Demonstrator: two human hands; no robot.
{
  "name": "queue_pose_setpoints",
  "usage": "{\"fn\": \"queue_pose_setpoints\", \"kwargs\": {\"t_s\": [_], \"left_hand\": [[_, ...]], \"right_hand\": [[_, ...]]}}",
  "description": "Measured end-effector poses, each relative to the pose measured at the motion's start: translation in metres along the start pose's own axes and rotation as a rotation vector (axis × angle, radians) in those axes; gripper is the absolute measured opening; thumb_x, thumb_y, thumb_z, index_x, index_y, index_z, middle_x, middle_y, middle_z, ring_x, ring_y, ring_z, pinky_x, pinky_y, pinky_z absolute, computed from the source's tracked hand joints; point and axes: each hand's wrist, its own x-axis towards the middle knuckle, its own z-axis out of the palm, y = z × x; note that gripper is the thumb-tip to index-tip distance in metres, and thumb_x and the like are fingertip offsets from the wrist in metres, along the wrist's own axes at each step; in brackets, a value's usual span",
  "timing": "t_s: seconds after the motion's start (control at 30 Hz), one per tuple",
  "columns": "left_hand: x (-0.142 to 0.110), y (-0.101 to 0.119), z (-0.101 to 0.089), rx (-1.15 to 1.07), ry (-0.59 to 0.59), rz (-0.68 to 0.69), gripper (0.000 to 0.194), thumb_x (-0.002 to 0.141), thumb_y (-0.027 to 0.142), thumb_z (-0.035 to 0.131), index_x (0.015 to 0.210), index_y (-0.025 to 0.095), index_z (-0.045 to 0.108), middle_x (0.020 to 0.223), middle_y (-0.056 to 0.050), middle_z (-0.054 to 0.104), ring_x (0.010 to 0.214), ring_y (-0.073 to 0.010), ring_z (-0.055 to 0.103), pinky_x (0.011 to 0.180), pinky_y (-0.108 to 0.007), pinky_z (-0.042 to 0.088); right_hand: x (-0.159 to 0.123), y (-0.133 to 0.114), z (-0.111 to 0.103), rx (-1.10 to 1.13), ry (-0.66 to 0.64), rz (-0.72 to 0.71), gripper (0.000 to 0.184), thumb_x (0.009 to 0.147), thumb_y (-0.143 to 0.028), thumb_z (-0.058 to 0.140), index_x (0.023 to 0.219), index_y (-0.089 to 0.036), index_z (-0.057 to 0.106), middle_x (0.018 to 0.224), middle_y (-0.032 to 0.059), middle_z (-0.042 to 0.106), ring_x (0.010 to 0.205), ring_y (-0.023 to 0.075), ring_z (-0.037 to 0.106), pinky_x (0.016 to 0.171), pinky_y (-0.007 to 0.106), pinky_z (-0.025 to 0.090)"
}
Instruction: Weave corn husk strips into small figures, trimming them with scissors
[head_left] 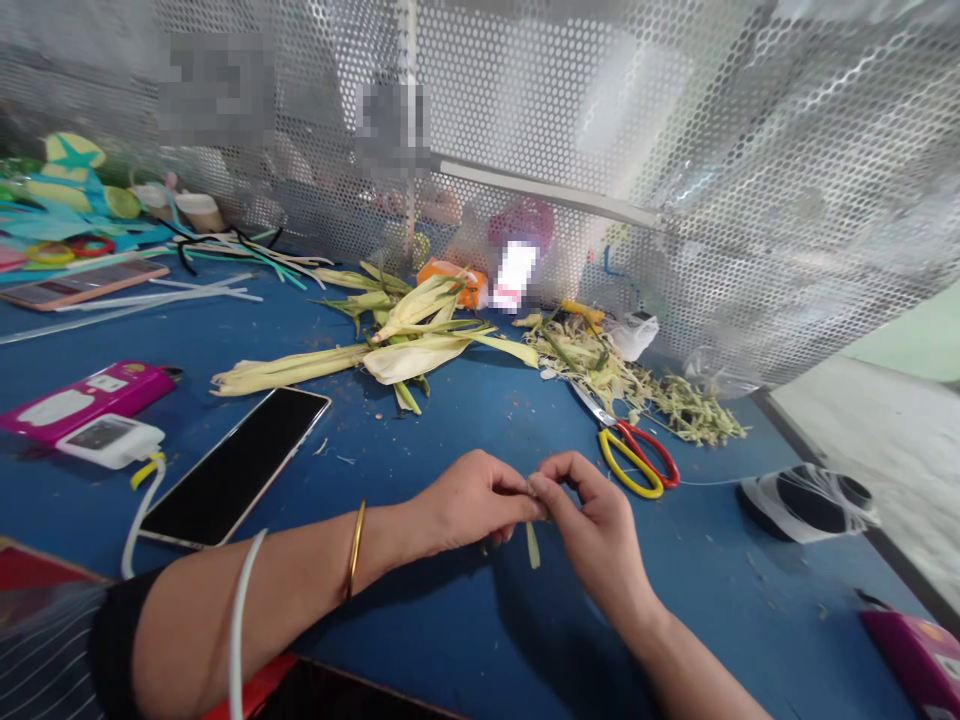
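Observation:
My left hand (pixel 480 500) and my right hand (pixel 589 510) meet above the blue tabletop, fingertips pinched together. A narrow pale green strip of corn husk (pixel 533 546) hangs down between them; its upper end is hidden by the fingers. Just beyond my right hand lie scissors (pixel 636 458) with one red and one yellow handle loop. Past my hands, a pile of larger corn husks (pixel 420 350) spreads over the table. To its right sits a heap of shredded husk pieces (pixel 600 365).
A black phone (pixel 240 465) lies left, beside a white cabled device (pixel 112 440) and a magenta pack (pixel 90 400). At right are a thread-wrapped black spool (pixel 806 503) and another magenta pack (pixel 911 650). A perforated metal screen (pixel 540 110) stands behind the table.

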Motion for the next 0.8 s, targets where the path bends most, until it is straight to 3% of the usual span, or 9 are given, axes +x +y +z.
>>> {"fn": "queue_pose_setpoints", "kwargs": {"t_s": [0.23, 0.37, 0.47, 0.6, 0.7, 0.8], "left_hand": [[-0.003, 0.007, -0.003, -0.083, -0.040, -0.002, 0.033, 0.078, 0.038, 0.064, 0.053, 0.017, 0.057, 0.048, 0.003, 0.050, 0.046, -0.0085, 0.043, 0.050, -0.023, 0.033], [-0.002, 0.011, -0.006, -0.199, 0.039, -0.028, 0.033, 0.077, 0.041, 0.065, 0.056, 0.017, 0.058, 0.048, 0.003, 0.049, 0.047, -0.0083, 0.041, 0.052, -0.023, 0.035], [-0.001, 0.012, -0.011, -0.255, 0.098, -0.022, 0.036, 0.076, 0.045, 0.066, 0.055, 0.017, 0.056, 0.047, 0.004, 0.047, 0.048, -0.0087, 0.040, 0.052, -0.023, 0.034], [-0.001, 0.012, -0.013, -0.249, 0.057, -0.024, 0.038, 0.076, 0.047, 0.066, 0.056, 0.017, 0.055, 0.047, 0.005, 0.046, 0.047, -0.0081, 0.039, 0.051, -0.023, 0.031], [-0.002, 0.011, -0.012, -0.178, 0.003, -0.020, 0.034, 0.077, 0.045, 0.065, 0.063, 0.015, 0.063, 0.046, 0.006, 0.043, 0.045, -0.0074, 0.036, 0.050, -0.024, 0.027], [-0.001, 0.009, -0.010, -0.195, 0.006, -0.013, 0.034, 0.077, 0.047, 0.065, 0.066, 0.015, 0.064, 0.046, 0.006, 0.043, 0.046, -0.0078, 0.037, 0.050, -0.024, 0.029]], "right_hand": [[-0.001, 0.003, 0.005, 0.192, 0.086, 0.140, 0.022, 0.086, -0.037, 0.059, 0.074, -0.020, 0.057, 0.066, -0.0021, 0.056, 0.061, 0.0120, 0.049, 0.055, 0.023, 0.041], [0.004, 0.001, -0.001, 0.195, 0.092, 0.127, 0.024, 0.087, -0.042, 0.058, 0.084, -0.019, 0.063, 0.076, 0.0016, 0.064, 0.071, 0.0157, 0.058, 0.064, 0.026, 0.047], [0.007, 0.000, -0.008, 0.175, 0.026, 0.112, 0.028, 0.084, -0.044, 0.062, 0.096, -0.019, 0.066, 0.086, 0.0041, 0.069, 0.080, 0.0190, 0.063, 0.070, 0.028, 0.049], [0.005, -0.001, -0.010, 0.118, -0.031, 0.095, 0.019, 0.083, -0.039, 0.064, 0.083, -0.020, 0.067, 0.077, 0.0011, 0.068, 0.074, 0.0167, 0.062, 0.068, 0.026, 0.047], [0.001, 0.001, -0.006, 0.050, -0.027, 0.057, 0.021, 0.087, -0.035, 0.060, 0.073, -0.020, 0.064, 0.066, -0.0009, 0.064, 0.064, 0.0143, 0.057, 0.062, 0.025, 0.043], [0.001, 0.004, -0.006, -0.031, 0.007, 0.005, 0.021, 0.090, -0.034, 0.056, 0.076, -0.021, 0.064, 0.067, -0.0012, 0.065, 0.063, 0.0140, 0.056, 0.061, 0.025, 0.042]]}}
